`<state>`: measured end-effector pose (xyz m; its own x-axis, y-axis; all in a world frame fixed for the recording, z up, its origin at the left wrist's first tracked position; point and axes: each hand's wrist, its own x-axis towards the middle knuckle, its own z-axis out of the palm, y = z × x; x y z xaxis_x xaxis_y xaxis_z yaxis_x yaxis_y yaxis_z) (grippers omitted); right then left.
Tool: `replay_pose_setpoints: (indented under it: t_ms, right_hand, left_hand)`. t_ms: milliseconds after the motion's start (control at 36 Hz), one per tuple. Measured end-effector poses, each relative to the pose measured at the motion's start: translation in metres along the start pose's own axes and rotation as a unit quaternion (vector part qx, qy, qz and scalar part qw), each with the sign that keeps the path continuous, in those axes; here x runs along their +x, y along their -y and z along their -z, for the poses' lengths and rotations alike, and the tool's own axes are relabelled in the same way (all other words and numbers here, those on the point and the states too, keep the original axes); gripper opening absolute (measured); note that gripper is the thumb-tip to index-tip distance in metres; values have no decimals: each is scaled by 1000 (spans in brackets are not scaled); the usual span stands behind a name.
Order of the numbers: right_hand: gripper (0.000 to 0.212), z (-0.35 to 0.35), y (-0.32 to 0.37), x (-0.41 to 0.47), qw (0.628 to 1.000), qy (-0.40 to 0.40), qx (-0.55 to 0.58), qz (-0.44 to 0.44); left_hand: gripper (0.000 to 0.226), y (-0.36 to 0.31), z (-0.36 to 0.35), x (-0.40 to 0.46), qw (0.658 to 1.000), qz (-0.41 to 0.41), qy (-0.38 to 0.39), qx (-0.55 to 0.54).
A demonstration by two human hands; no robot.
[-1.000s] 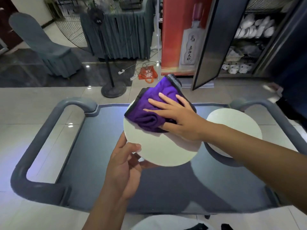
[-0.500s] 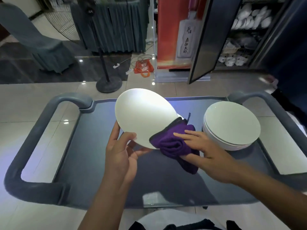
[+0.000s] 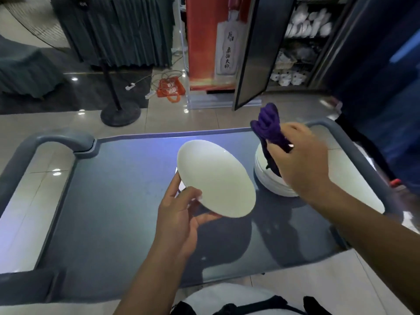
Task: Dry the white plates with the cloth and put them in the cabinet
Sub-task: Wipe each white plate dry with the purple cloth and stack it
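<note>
My left hand [image 3: 179,219] grips a white plate [image 3: 216,178] by its lower left rim and holds it tilted above the grey cart top [image 3: 118,201]. My right hand [image 3: 302,160] holds a bunched purple cloth [image 3: 270,130] up in the air, clear of the plate and above a stack of white plates [image 3: 272,185] on the cart's right side. The hand and cloth hide most of that stack. The cabinet [image 3: 302,42] stands open at the back right, white dishes on its shelves.
The cabinet's dark door [image 3: 256,53] swings out toward the cart. The cart has thick grey handles, a left handle [image 3: 61,139] and a right handle [image 3: 354,151]. A fan stand [image 3: 120,112], an orange bag [image 3: 170,88], cables and a red banner [image 3: 213,42] sit on the floor beyond.
My right hand has lifted the cloth off the plate and moved it up and to the right, over the stack. The plate in my left hand has tilted and shifted right.
</note>
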<state>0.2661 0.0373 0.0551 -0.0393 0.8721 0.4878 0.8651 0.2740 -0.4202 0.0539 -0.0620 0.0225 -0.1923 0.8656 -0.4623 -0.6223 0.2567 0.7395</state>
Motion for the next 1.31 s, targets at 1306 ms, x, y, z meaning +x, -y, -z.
replay_pose_setpoints:
  t_ms: [1306]
  right_hand:
    - [42,25,2,-19,655,229,569,-441]
  left_hand:
    - [81,5,42,23,974,53,216,-52]
